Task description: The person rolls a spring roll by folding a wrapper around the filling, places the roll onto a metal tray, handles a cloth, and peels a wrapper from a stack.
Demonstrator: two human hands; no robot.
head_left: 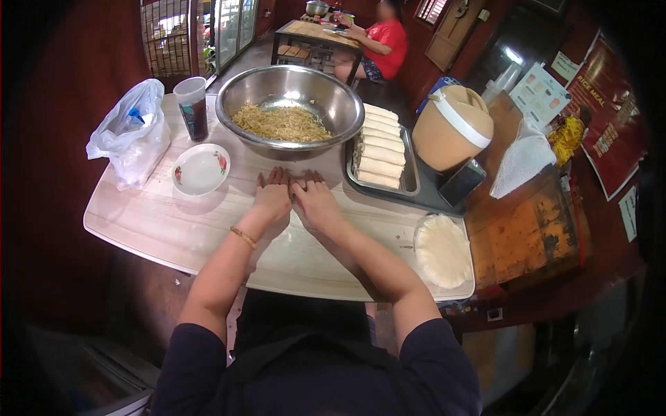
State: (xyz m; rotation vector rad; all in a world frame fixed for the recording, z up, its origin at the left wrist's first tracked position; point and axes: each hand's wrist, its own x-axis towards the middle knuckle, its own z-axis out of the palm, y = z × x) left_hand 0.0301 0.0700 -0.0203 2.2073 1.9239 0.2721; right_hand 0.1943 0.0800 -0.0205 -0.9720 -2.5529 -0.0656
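Note:
My left hand and my right hand are side by side on the pale table, just in front of a large steel bowl. Their fingers stretch forward with the palms down, and I see nothing held in either; anything beneath them is hidden. Inside the bowl lies a shredded, yellowish-brown filling. To the right, several pale rolls are stacked in a metal tray. A round stack of thin white wrappers rests near the table's right corner.
Left of my hands are a floral white dish, a plastic cup of dark drink and a plastic bag. A tan jug and a dark phone-like slab stand right. A person in red sits at a far table.

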